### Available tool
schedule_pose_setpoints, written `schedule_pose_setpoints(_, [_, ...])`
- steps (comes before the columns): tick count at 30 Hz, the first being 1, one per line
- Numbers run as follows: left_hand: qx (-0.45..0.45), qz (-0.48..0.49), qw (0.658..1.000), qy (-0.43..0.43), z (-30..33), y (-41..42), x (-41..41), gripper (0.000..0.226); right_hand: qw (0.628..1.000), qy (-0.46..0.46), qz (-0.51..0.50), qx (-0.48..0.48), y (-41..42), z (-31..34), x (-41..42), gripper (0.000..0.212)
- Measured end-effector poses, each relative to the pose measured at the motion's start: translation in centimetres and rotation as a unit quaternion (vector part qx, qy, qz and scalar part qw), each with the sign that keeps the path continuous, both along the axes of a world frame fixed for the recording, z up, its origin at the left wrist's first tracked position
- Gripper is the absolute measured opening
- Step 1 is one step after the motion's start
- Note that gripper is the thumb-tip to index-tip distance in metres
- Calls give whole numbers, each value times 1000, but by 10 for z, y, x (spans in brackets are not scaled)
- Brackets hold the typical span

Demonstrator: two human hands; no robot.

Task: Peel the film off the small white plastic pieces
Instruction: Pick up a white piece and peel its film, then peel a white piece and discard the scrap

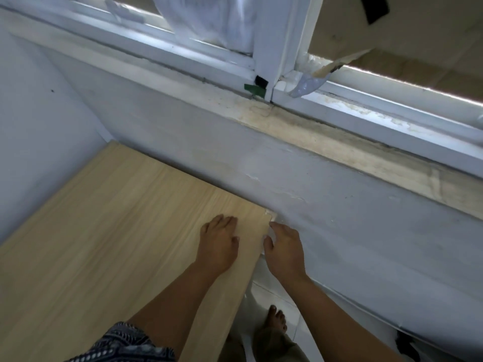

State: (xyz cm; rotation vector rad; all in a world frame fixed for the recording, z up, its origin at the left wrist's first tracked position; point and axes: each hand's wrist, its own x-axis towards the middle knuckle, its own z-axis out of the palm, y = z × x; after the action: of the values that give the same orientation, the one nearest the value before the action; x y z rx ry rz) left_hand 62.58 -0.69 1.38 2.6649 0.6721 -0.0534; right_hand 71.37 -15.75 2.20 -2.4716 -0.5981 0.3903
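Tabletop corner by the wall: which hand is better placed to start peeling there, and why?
Probably the right hand: it curls at the wooden tabletop's corner edge. The left hand lies flat on top.

The right hand [285,250] hides the tabletop's [104,231] edge at about 5 o'clock; whether its fingers [273,226] pinch anything cannot be told. A pale scrap [271,215] at the tabletop's corner is too small to identify. The bottom edge cuts off both forearms.
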Motion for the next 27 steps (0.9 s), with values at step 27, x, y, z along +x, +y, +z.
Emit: schedule_pose_setpoints(27, [-19, 399, 915, -58, 32, -120, -287, 46, 883, -30, 465, -52, 15, 30, -189, 57])
